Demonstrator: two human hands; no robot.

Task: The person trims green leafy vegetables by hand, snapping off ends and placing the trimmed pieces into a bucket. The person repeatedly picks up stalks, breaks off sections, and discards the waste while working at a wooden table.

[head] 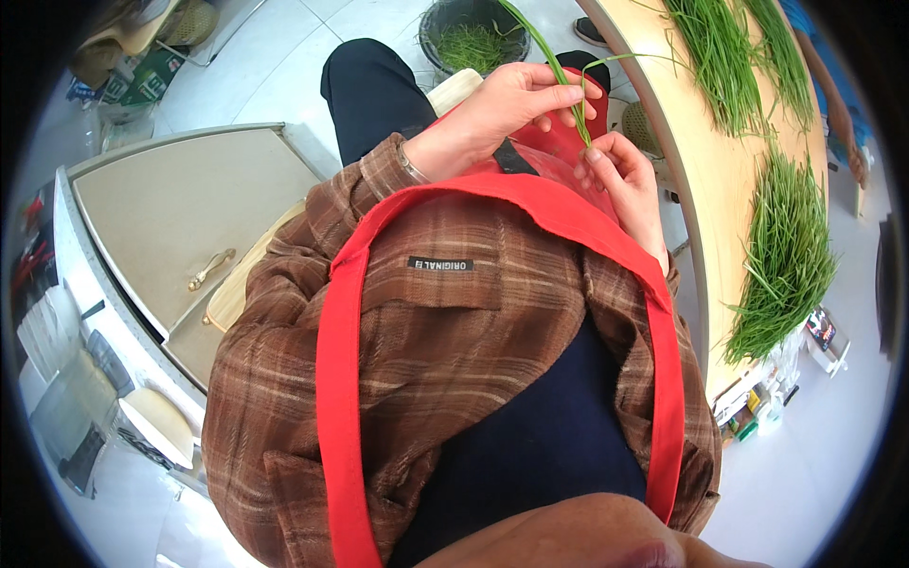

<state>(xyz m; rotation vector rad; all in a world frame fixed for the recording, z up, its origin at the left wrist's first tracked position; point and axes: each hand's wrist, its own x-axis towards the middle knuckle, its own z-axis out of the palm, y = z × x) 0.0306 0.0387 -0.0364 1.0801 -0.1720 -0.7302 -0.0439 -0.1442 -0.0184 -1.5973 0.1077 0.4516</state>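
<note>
A small bunch of long, flat green leaves, likely garlic chives (553, 59), spans both hands above my lap. My left hand (517, 99) grips it between thumb and fingers partway along, and one thin leaf bends off to the right. At the lower, paler end, my right hand (625, 174) pinches the stalks between thumb and forefinger. A red apron (529, 186) covers my front. Below and beyond the hands stands a dark bucket (424, 39) with loose green trimmings (474, 47) inside.
To the right, a curved wooden table (717, 213) bears a large heap of green leaves (785, 263) and two further bunches (721, 64). Across it, a person's arm (827, 85) shows. A cabinet (170, 184) with a metal handle (211, 270) stands at my left.
</note>
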